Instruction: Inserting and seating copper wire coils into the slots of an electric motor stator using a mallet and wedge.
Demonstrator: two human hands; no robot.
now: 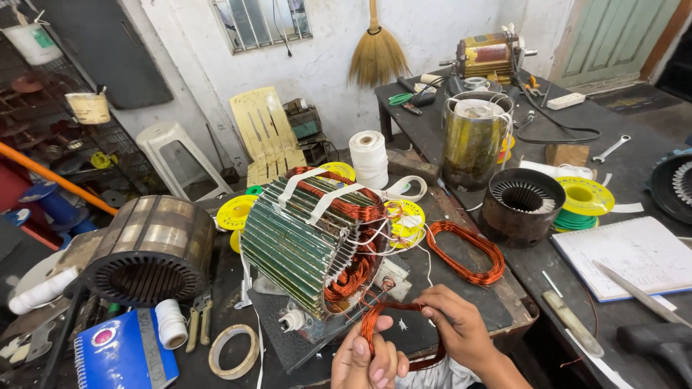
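Workbench (634, 180), dark and cluttered, seen from above; contents listed left to right

- Blue spiral-bound notebook (122, 356) at the near left corner, partly cut off by the frame edge
- Empty round stator core with a striped metal shell (150, 248), lying on its side, bore facing the viewer, above the notebook
- Small white spool of cord (171, 323) and flat ring of pale tape (233, 351), side by side in front of that core
- Large green-finned stator with copper windings (313, 248), centre, tilted, white bands over its top; loose copper ends and white leads spill from its open right face and crowd the space just above the hands
- Yellow plastic wire reels (236, 213), behind and beside the large stator
- Loose oval loop of copper wire (465, 252), flat on the bench, right of the stator
- Dark round stator housing (520, 207), upright, further right
- Open white ruled notebook (634, 256), far right

Item in hand: small coil of bare copper wire (393, 331), reddish-orange, many thin turns bunched into a narrow oval, at the near edge just below the large stator

Left hand (367, 360): fingers curled shut around the coil's left end
Right hand (458, 328): fingers closed, pinching the coil's upper right side
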